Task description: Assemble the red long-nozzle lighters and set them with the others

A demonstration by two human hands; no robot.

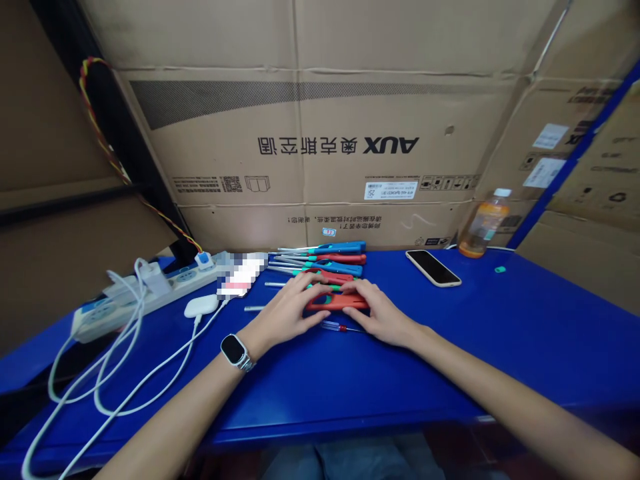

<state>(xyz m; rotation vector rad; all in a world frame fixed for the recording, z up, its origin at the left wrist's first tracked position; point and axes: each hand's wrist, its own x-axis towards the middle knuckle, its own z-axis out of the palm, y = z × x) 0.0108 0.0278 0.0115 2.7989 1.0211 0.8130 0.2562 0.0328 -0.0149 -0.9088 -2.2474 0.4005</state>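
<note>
Nearest to me lies an orange-red long-nosed lighter (345, 302), its metal nozzle pointing left. My left hand (290, 308) spans its front part, thumb on the near side and fingers over the far side. At the handle end, my right hand (385, 315) has it between thumb and fingers. Behind it are several more long lighters in a stack of rows, among them a blue lighter (345, 268) and a red lighter (345, 258). The fingers partly cover the closer ones. Just in front lies a small screwdriver (341, 327) with a clear and red handle.
To the left are a power strip (175, 287), white cables (165, 363), a white earbud case (201, 306) and a blurred-out phone (243, 275). A phone (433, 268), an orange drink bottle (484, 225) and a green bit (501, 269) are at right. Cardboard (320, 180) walls the blue table's back.
</note>
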